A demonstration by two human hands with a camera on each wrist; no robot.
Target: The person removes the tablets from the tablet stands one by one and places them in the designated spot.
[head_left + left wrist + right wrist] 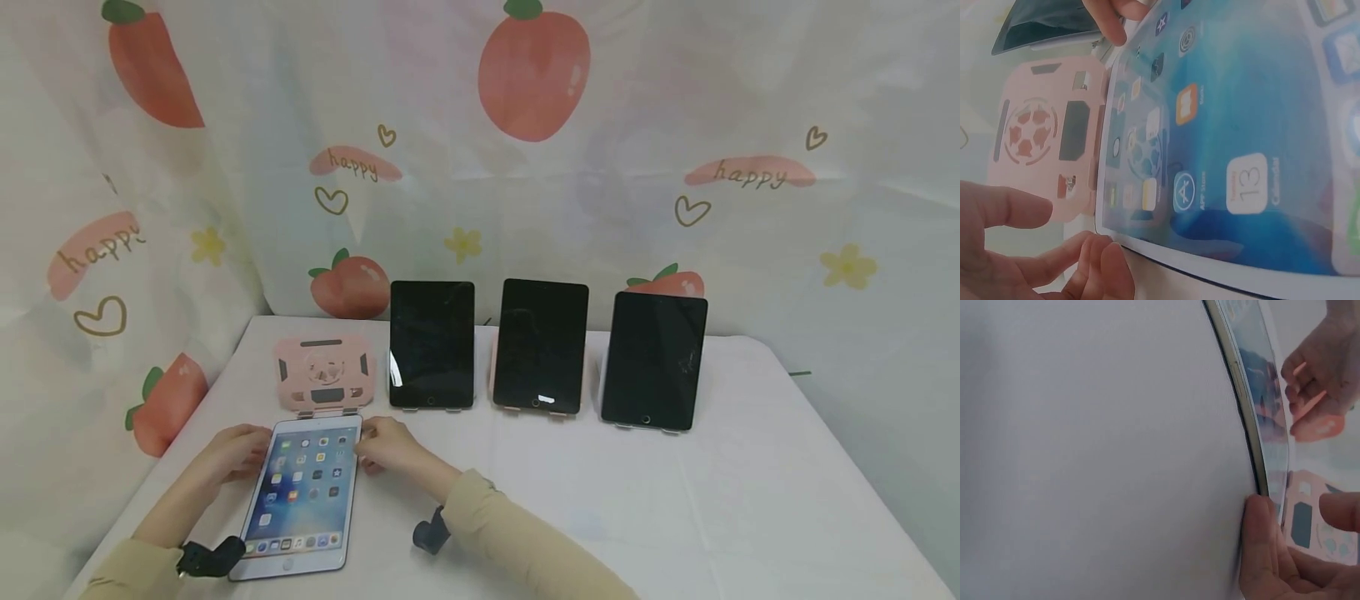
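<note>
A white tablet (302,492) with its screen lit, showing app icons, lies at the left of the table. My left hand (238,452) is at its upper left edge; in the left wrist view the fingertips (1119,265) meet the edge, while the thumb stands apart. On the opposite side, my right hand (390,446) has its fingertips (1259,515) against the upper right edge, its thumb raised off the screen. Just beyond the tablet's top edge is a pink tablet stand (325,367) with cut-outs and a slotted back plate.
Along the back stand three dark-screened tablets, the left one (432,343), the middle one (542,346) and the right one (654,360), propped on stands. A white cloth covers the table (750,500). Behind hangs a curtain (450,125) printed with peaches.
</note>
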